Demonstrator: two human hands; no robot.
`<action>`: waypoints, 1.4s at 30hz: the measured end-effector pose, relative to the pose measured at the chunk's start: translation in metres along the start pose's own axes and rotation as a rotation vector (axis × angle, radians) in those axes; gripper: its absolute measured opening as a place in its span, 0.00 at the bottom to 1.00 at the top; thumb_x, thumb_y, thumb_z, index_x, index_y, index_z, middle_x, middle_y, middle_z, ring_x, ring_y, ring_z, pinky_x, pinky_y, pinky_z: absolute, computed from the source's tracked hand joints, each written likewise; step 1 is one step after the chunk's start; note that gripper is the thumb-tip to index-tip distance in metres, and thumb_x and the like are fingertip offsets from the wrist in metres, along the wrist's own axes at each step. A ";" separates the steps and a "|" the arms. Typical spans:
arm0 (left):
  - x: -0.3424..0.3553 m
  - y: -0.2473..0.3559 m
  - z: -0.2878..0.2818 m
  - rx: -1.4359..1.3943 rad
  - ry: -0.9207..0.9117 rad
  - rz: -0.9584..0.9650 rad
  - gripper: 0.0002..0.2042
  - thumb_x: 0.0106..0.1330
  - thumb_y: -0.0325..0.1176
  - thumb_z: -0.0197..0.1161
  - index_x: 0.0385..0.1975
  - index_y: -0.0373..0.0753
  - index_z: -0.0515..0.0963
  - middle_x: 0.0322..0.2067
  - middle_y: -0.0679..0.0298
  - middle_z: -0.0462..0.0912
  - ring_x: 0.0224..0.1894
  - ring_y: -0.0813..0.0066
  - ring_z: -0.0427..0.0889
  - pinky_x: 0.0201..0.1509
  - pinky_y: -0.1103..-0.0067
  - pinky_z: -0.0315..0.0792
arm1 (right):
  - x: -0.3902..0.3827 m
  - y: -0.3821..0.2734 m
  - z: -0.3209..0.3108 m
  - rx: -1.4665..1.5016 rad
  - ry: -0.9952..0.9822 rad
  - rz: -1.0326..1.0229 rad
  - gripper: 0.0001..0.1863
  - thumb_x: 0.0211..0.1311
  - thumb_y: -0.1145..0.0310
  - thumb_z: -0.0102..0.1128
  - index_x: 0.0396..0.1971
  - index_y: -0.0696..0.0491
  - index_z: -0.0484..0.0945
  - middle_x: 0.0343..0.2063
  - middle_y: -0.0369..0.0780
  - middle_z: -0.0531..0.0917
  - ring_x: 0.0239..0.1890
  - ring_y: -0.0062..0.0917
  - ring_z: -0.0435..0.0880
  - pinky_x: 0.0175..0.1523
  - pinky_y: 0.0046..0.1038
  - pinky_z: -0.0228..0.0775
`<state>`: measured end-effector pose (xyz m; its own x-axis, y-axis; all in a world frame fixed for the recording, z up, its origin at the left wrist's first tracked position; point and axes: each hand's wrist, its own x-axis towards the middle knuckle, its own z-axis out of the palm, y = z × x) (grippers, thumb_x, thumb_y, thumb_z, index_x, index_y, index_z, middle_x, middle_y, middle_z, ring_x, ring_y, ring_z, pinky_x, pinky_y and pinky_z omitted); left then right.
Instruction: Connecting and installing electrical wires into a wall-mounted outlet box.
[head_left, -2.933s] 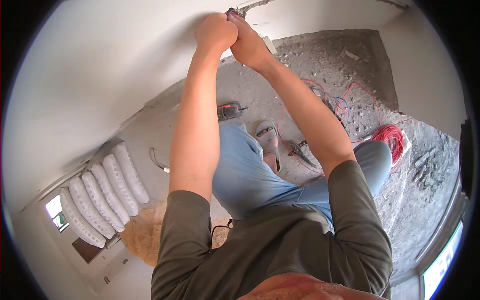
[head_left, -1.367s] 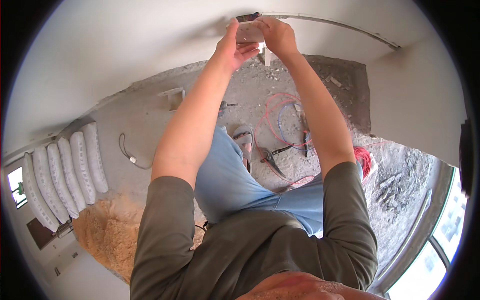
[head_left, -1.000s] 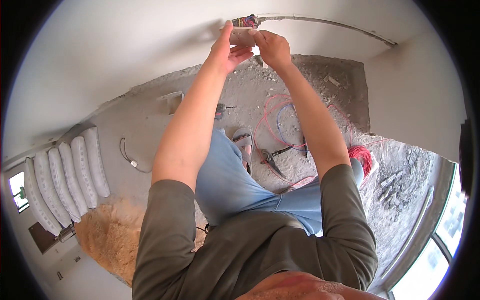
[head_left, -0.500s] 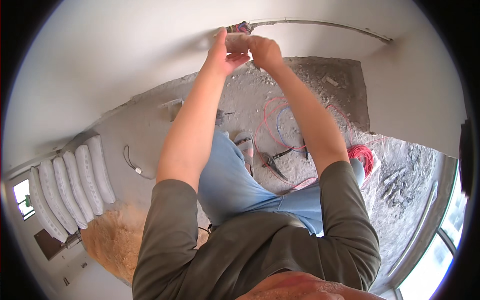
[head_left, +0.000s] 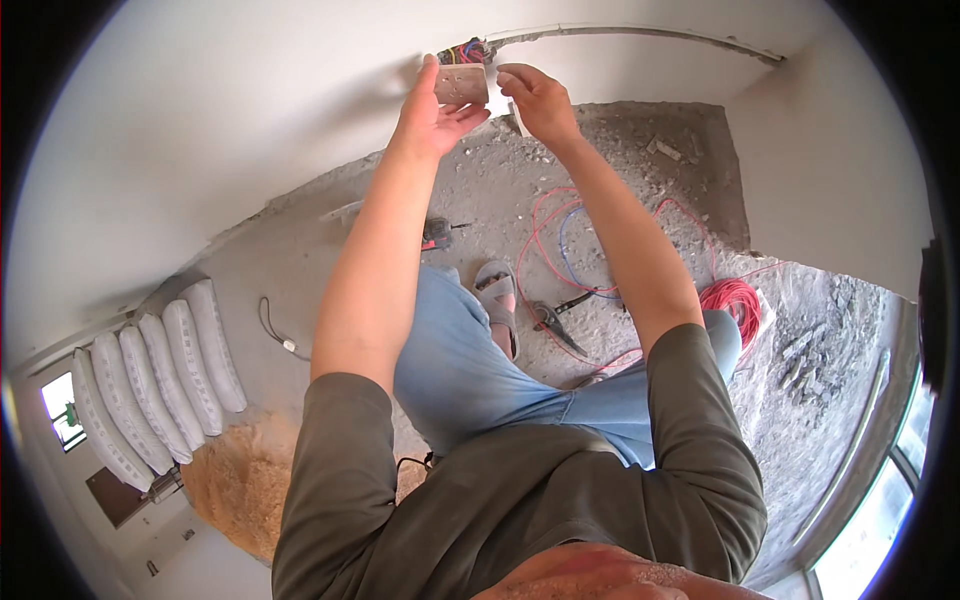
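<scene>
High in the view, my left hand (head_left: 432, 118) holds a dusty brown rectangular plate (head_left: 461, 86), with thumb up along its left side and fingers below. Just behind its upper edge, a bundle of coloured wires (head_left: 466, 52) comes out of an opening in the white wall. Right of the plate and apart from it is my right hand (head_left: 540, 102), its fingers curled. A pale flat strip (head_left: 519, 119) sticks out below those fingers and seems held in them; its kind is unclear.
On the dusty floor lie a red wire coil (head_left: 732, 304) with loose loops, pliers (head_left: 553, 322), a power drill (head_left: 437, 234) and a short cable (head_left: 283, 338). White sacks (head_left: 160, 385) and a sand heap (head_left: 240, 475) are at left. Rubble (head_left: 665, 150) lies by the wall.
My right hand has drawn away from the plate to the right, leaving a gap. The plate, still in my left hand, now shows more of its face.
</scene>
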<state>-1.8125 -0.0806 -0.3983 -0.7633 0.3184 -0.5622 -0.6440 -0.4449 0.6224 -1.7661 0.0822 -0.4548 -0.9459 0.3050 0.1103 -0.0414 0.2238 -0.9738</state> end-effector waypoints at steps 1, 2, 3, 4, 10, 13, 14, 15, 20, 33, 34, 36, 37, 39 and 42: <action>-0.002 -0.001 0.004 0.002 0.000 -0.004 0.43 0.62 0.55 0.65 0.66 0.35 0.50 0.61 0.39 0.56 0.64 0.40 0.60 0.66 0.44 0.59 | 0.000 0.000 0.000 0.007 -0.005 0.005 0.18 0.65 0.56 0.56 0.48 0.50 0.81 0.35 0.43 0.86 0.38 0.32 0.85 0.47 0.30 0.74; -0.003 -0.003 0.007 0.017 0.019 0.004 0.43 0.62 0.56 0.63 0.66 0.36 0.50 0.60 0.40 0.55 0.64 0.40 0.60 0.66 0.44 0.59 | -0.001 0.000 0.000 0.007 -0.003 0.009 0.18 0.65 0.56 0.56 0.48 0.50 0.81 0.35 0.43 0.86 0.38 0.32 0.85 0.47 0.30 0.74; -0.005 -0.004 0.011 0.032 0.037 0.011 0.42 0.63 0.57 0.62 0.66 0.36 0.50 0.60 0.40 0.55 0.64 0.40 0.59 0.66 0.43 0.59 | -0.001 0.000 -0.001 -0.003 -0.005 0.009 0.17 0.65 0.56 0.57 0.48 0.50 0.81 0.36 0.42 0.86 0.38 0.31 0.85 0.47 0.30 0.75; -0.005 -0.003 0.011 0.034 0.040 0.012 0.42 0.63 0.57 0.62 0.66 0.36 0.50 0.60 0.40 0.55 0.64 0.40 0.59 0.66 0.43 0.59 | -0.002 -0.003 0.000 -0.008 -0.011 0.006 0.17 0.65 0.57 0.57 0.48 0.50 0.81 0.36 0.42 0.86 0.38 0.31 0.85 0.47 0.30 0.75; -0.007 -0.001 0.014 0.042 0.139 0.044 0.41 0.62 0.60 0.61 0.67 0.43 0.51 0.60 0.45 0.53 0.63 0.42 0.56 0.66 0.43 0.57 | -0.014 -0.013 -0.003 -0.085 -0.009 -0.125 0.16 0.63 0.63 0.61 0.50 0.49 0.79 0.36 0.41 0.86 0.39 0.32 0.85 0.46 0.31 0.76; -0.010 -0.002 0.021 0.032 0.215 0.066 0.40 0.63 0.60 0.59 0.67 0.45 0.51 0.62 0.47 0.50 0.64 0.42 0.54 0.66 0.43 0.57 | -0.013 -0.016 -0.004 -0.114 0.020 -0.228 0.17 0.61 0.64 0.62 0.50 0.49 0.80 0.37 0.40 0.86 0.38 0.33 0.85 0.45 0.32 0.77; -0.010 -0.002 0.022 0.044 0.243 0.070 0.39 0.63 0.59 0.58 0.67 0.46 0.51 0.63 0.48 0.49 0.63 0.42 0.55 0.66 0.43 0.57 | -0.014 -0.016 -0.004 -0.115 0.018 -0.228 0.17 0.61 0.64 0.62 0.50 0.49 0.80 0.37 0.40 0.86 0.38 0.33 0.85 0.45 0.32 0.77; -0.011 -0.002 0.023 0.054 0.272 0.073 0.38 0.64 0.59 0.57 0.67 0.46 0.51 0.64 0.48 0.48 0.63 0.42 0.55 0.66 0.43 0.57 | -0.014 -0.015 -0.004 -0.156 0.044 -0.266 0.17 0.60 0.65 0.62 0.50 0.48 0.79 0.37 0.40 0.85 0.37 0.33 0.85 0.44 0.33 0.77; -0.007 -0.001 0.023 0.059 0.221 0.046 0.34 0.64 0.55 0.59 0.65 0.45 0.56 0.64 0.49 0.50 0.60 0.44 0.60 0.61 0.45 0.64 | -0.005 -0.026 -0.011 -0.567 0.001 -0.426 0.17 0.61 0.61 0.61 0.49 0.49 0.76 0.38 0.40 0.84 0.40 0.37 0.84 0.43 0.37 0.77; 0.030 -0.031 0.024 -0.082 0.268 0.284 0.29 0.60 0.47 0.69 0.54 0.42 0.64 0.51 0.53 0.74 0.48 0.55 0.77 0.44 0.54 0.77 | 0.068 -0.043 -0.011 -1.283 -0.588 -0.694 0.17 0.66 0.50 0.52 0.41 0.44 0.84 0.34 0.46 0.85 0.42 0.43 0.84 0.45 0.44 0.75; 0.020 -0.036 0.035 -0.107 0.332 0.288 0.32 0.58 0.46 0.70 0.56 0.41 0.60 0.49 0.53 0.76 0.44 0.54 0.80 0.42 0.55 0.78 | 0.058 -0.051 -0.011 -1.239 -0.553 -0.557 0.17 0.66 0.51 0.51 0.41 0.46 0.83 0.35 0.47 0.85 0.42 0.45 0.84 0.45 0.44 0.74; 0.016 -0.031 0.027 -0.163 0.390 0.324 0.31 0.59 0.44 0.67 0.55 0.40 0.58 0.44 0.55 0.77 0.39 0.60 0.80 0.35 0.60 0.76 | 0.042 -0.075 0.008 -1.164 -0.536 -0.465 0.17 0.67 0.52 0.51 0.41 0.48 0.82 0.35 0.48 0.85 0.42 0.46 0.83 0.45 0.45 0.74; 0.016 -0.029 0.028 -0.157 0.394 0.324 0.29 0.59 0.44 0.66 0.54 0.39 0.59 0.43 0.55 0.77 0.37 0.63 0.79 0.33 0.62 0.74 | 0.039 -0.079 0.007 -1.179 -0.483 -0.414 0.17 0.67 0.53 0.51 0.40 0.50 0.80 0.35 0.49 0.84 0.42 0.46 0.83 0.45 0.45 0.74; 0.016 -0.031 0.028 -0.128 0.393 0.304 0.28 0.60 0.44 0.65 0.53 0.38 0.60 0.42 0.57 0.78 0.32 0.67 0.78 0.28 0.66 0.71 | 0.040 -0.071 0.005 -1.192 -0.406 -0.412 0.19 0.68 0.52 0.51 0.38 0.55 0.76 0.34 0.51 0.84 0.40 0.47 0.83 0.43 0.46 0.74; 0.024 -0.036 0.034 -0.130 0.515 0.279 0.27 0.58 0.44 0.65 0.51 0.38 0.63 0.43 0.59 0.79 0.33 0.65 0.78 0.25 0.68 0.69 | 0.039 -0.066 0.007 -1.207 -0.314 -0.418 0.19 0.68 0.51 0.51 0.38 0.53 0.76 0.31 0.50 0.85 0.37 0.47 0.84 0.40 0.46 0.75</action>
<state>-1.8095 -0.0284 -0.4150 -0.7579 -0.2575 -0.5994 -0.3868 -0.5626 0.7307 -1.8022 0.0724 -0.3878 -0.9727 -0.1789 0.1480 -0.1907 0.9792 -0.0698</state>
